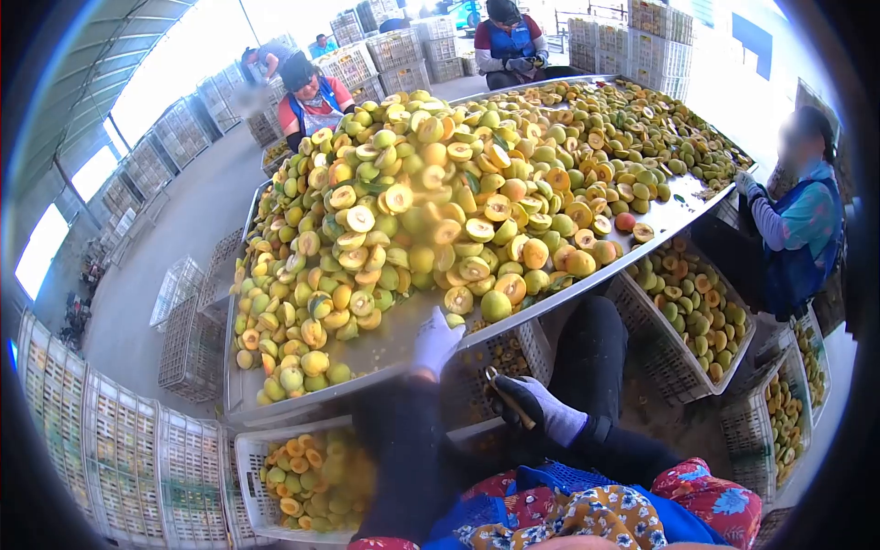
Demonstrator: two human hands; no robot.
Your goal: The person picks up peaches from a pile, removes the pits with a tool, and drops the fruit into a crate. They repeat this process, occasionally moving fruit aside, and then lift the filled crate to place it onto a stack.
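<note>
My left hand (434,345), in a pale glove, is over the near edge of a metal table (394,344), with its fingers closed about a small greenish peach half (455,321); motion blurs part of this hand. Low in front of my body, my right hand (553,414), gloved in white with dark finger covering, grips a pliers-like pitting tool (515,400) whose metal tip points up and away. Beyond my left hand rises a large heap of yellow-green peaches (403,211), many cut in half with the pits showing.
Crates of cut fruit stand below the table: one at left (247,486), one at right (642,353). Stacked crates (119,440) line the left side. Co-workers in blue aprons sit around the table, one at right (807,220), others at the far side (307,101).
</note>
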